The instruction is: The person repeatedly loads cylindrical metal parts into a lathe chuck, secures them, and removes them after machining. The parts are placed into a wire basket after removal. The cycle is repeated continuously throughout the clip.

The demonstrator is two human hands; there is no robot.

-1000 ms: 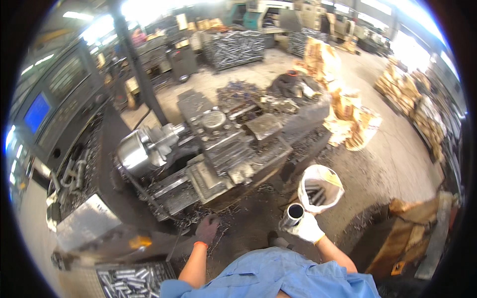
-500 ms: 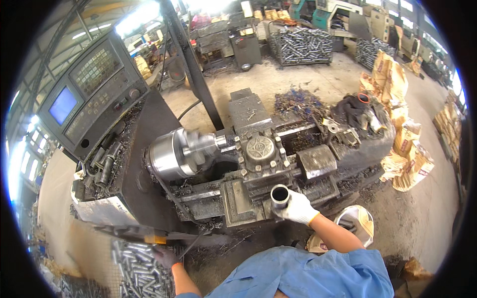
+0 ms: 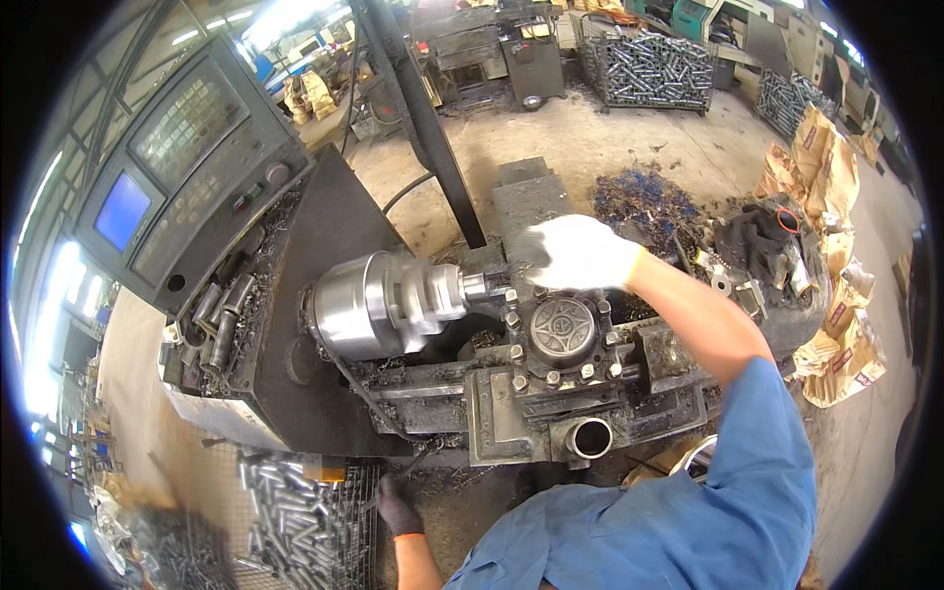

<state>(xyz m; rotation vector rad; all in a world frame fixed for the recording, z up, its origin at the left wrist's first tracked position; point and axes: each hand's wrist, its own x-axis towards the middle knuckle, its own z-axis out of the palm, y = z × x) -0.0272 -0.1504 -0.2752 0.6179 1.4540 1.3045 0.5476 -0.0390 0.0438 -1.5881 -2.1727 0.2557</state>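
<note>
My right hand, in a white glove, reaches over the lathe, behind and above the tool post. Motion smears its fingers, so their grip is hidden. Left of it, the lathe chuck has blurred jaws, and a short shiny metal piece sticks out toward the tool post. My left hand, in a dark glove with an orange cuff, hangs low beside a wire basket of metal tubes. Its fingers are too dark to read. At the carriage's front stands an open-topped metal cylinder.
A control panel with a blue screen rises at the left. Loose metal parts lie below it. A dark upright post stands behind the chuck. Metal shavings pile up behind the bed, and brown paper sacks stand at the right.
My right hand has left the metal cylinder at the front and moved up and back over the tool post. My left hand stays low by the basket. The view has shifted.
</note>
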